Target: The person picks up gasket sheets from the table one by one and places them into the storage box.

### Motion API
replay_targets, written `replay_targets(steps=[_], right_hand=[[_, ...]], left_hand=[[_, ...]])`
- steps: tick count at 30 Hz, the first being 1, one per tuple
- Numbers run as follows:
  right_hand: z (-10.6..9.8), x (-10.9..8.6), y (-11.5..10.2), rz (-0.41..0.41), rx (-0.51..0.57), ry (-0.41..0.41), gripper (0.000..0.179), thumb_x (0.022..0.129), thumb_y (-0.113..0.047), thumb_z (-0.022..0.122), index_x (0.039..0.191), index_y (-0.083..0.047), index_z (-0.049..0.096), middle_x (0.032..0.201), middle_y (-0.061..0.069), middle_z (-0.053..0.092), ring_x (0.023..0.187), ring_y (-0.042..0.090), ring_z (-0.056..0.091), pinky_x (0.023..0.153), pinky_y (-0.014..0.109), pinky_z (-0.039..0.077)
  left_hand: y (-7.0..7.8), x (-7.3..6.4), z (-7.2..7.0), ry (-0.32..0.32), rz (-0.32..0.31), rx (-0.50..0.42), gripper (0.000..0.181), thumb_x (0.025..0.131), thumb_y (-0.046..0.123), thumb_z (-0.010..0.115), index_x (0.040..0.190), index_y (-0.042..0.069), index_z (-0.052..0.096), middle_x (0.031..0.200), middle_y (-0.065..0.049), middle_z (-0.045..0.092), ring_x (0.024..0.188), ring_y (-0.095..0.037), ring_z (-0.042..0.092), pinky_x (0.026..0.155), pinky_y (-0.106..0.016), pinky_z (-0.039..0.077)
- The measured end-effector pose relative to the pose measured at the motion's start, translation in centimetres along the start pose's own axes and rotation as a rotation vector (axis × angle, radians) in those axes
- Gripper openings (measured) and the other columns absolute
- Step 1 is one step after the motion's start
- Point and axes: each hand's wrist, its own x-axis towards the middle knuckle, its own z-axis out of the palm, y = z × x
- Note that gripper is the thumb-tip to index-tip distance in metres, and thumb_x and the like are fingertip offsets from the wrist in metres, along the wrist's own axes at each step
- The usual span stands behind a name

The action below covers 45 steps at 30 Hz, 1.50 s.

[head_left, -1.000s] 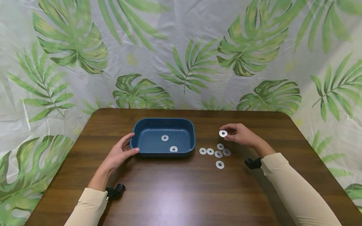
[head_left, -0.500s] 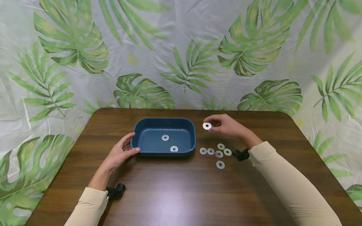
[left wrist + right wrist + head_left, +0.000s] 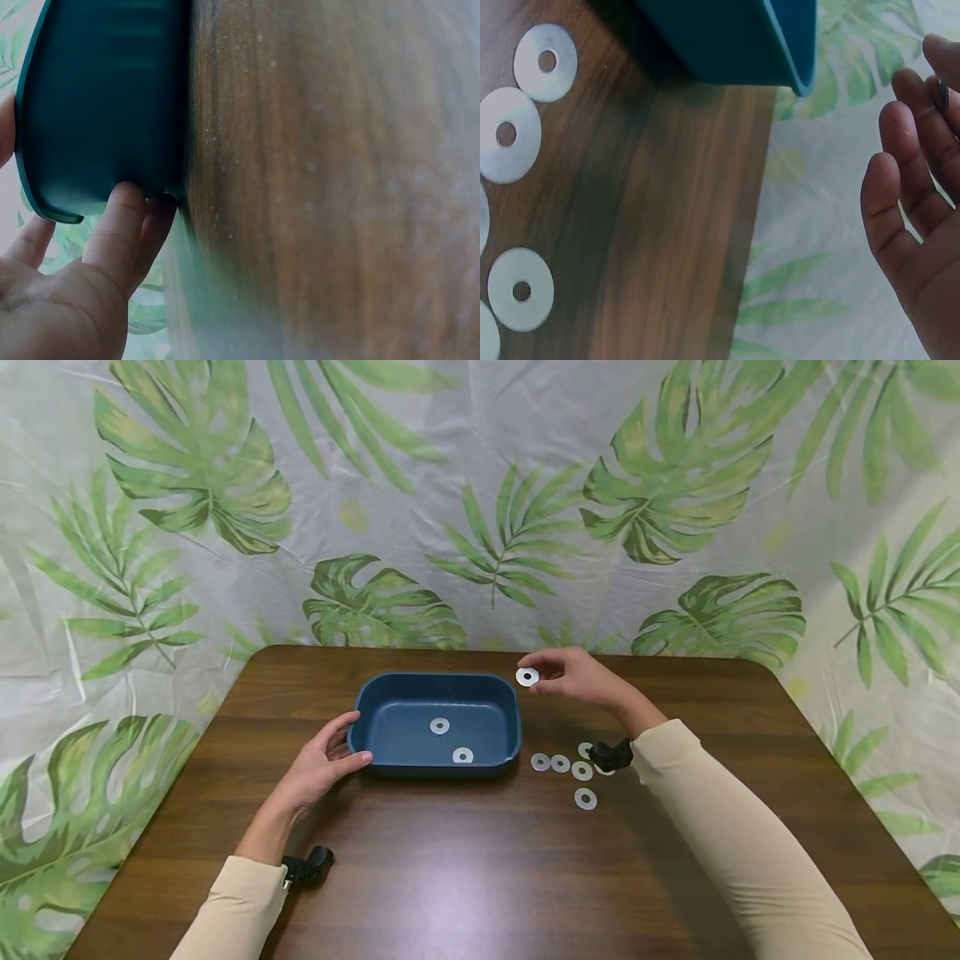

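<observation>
A blue rectangular tray (image 3: 435,770) stands on the table with two flat metal washers (image 3: 439,726) inside it. My left hand (image 3: 318,766) holds the tray's left end, thumb at the front rim and fingers along the side. In the left wrist view, fingertips (image 3: 126,196) press the tray's outer wall (image 3: 105,105). Thumb and fingers of my right hand (image 3: 581,678) pinch another washer (image 3: 527,677) by its edge, raised just beyond the tray's back right corner. Only a thin edge of that washer (image 3: 943,94) shows in the right wrist view.
Several more washers (image 3: 582,770) lie on the brown wooden table (image 3: 465,860) right of the tray, some partly hidden behind the right wrist's black camera (image 3: 611,754). A leaf-patterned cloth (image 3: 480,527) hangs behind the table's far edge.
My right hand has moved left and away from me with the pinched washer, from above the loose washers toward the tray's back right corner. My left hand and the tray have stayed put.
</observation>
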Motion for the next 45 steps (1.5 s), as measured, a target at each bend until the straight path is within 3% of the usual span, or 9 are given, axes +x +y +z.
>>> replay_targets(steps=[6, 13, 17, 24, 30, 33, 38, 45], right_hand=[[1.1, 1.4, 0.2, 0.012, 0.027, 0.008, 0.039, 0.092, -0.011, 0.070, 0.130, -0.006, 0.064, 0.107, 0.014, 0.069, 0.093, 0.018, 0.061, 0.082, 0.031, 0.050], [2.2, 2.6, 0.0, -0.002, 0.031, 0.009, 0.039, 0.090, -0.010, 0.071, 0.129, -0.004, 0.064, 0.109, 0.016, 0.069, 0.091, 0.019, 0.060, 0.080, 0.030, 0.050], [2.4, 3.1, -0.2, 0.004, 0.017, 0.001, 0.039, 0.091, -0.012, 0.070, 0.130, -0.006, 0.064, 0.112, 0.014, 0.069, 0.092, 0.020, 0.059, 0.079, 0.030, 0.050], [2.6, 3.4, -0.7, -0.002, 0.040, -0.007, 0.039, 0.091, -0.010, 0.070, 0.129, -0.006, 0.064, 0.114, 0.015, 0.069, 0.093, 0.023, 0.061, 0.079, 0.030, 0.049], [2.8, 3.6, -0.9, -0.012, 0.045, -0.017, 0.041, 0.091, -0.011, 0.070, 0.131, -0.006, 0.063, 0.117, 0.015, 0.069, 0.096, 0.024, 0.062, 0.081, 0.032, 0.051], [2.9, 3.6, -0.9, -0.041, 0.033, -0.024, 0.049, 0.090, -0.008, 0.069, 0.138, -0.005, 0.057, 0.127, 0.019, 0.065, 0.111, 0.031, 0.062, 0.093, 0.042, 0.052], [2.9, 3.6, -0.2, -0.070, 0.003, -0.015, 0.056, 0.090, -0.001, 0.066, 0.144, -0.002, 0.048, 0.142, 0.025, 0.053, 0.134, 0.039, 0.049, 0.110, 0.055, 0.040], [2.3, 2.8, 0.2, -0.046, -0.011, 0.009, 0.047, 0.091, 0.001, 0.063, 0.137, 0.000, 0.055, 0.140, 0.021, 0.056, 0.132, 0.038, 0.051, 0.110, 0.055, 0.040]], left_hand=[[0.0, 0.0, -0.1, 0.003, 0.000, -0.002, 0.075, 0.096, 0.016, 0.065, 0.158, 0.012, 0.023, 0.162, -0.026, 0.022, 0.145, -0.047, 0.033, 0.095, -0.018, 0.047], [0.1, 0.1, 0.0, -0.004, -0.004, 0.021, 0.075, 0.096, 0.018, 0.065, 0.158, 0.013, 0.022, 0.163, -0.026, 0.022, 0.145, -0.047, 0.034, 0.109, -0.045, 0.043], [0.1, 0.1, 0.0, -0.006, -0.007, 0.021, 0.075, 0.096, 0.018, 0.065, 0.158, 0.013, 0.022, 0.163, -0.026, 0.021, 0.145, -0.048, 0.034, 0.111, -0.052, 0.040], [0.1, 0.1, 0.1, -0.002, -0.011, 0.014, 0.076, 0.096, 0.018, 0.066, 0.158, 0.014, 0.023, 0.163, -0.025, 0.022, 0.144, -0.047, 0.035, 0.110, -0.047, 0.043], [0.1, 0.2, 0.1, -0.005, -0.018, 0.014, 0.076, 0.095, 0.018, 0.066, 0.158, 0.014, 0.023, 0.163, -0.025, 0.022, 0.144, -0.046, 0.036, 0.110, -0.049, 0.042], [0.1, 0.3, 0.1, -0.005, -0.017, 0.013, 0.076, 0.095, 0.018, 0.066, 0.158, 0.014, 0.023, 0.163, -0.025, 0.022, 0.144, -0.046, 0.037, 0.110, -0.047, 0.043], [0.2, 0.2, 0.1, -0.009, -0.018, 0.010, 0.076, 0.095, 0.019, 0.066, 0.158, 0.014, 0.023, 0.163, -0.025, 0.023, 0.144, -0.045, 0.037, 0.107, -0.041, 0.046], [0.1, 0.0, -0.1, -0.002, -0.012, 0.023, 0.075, 0.096, 0.020, 0.065, 0.158, 0.015, 0.023, 0.163, -0.025, 0.021, 0.145, -0.047, 0.033, 0.112, -0.054, 0.038]])
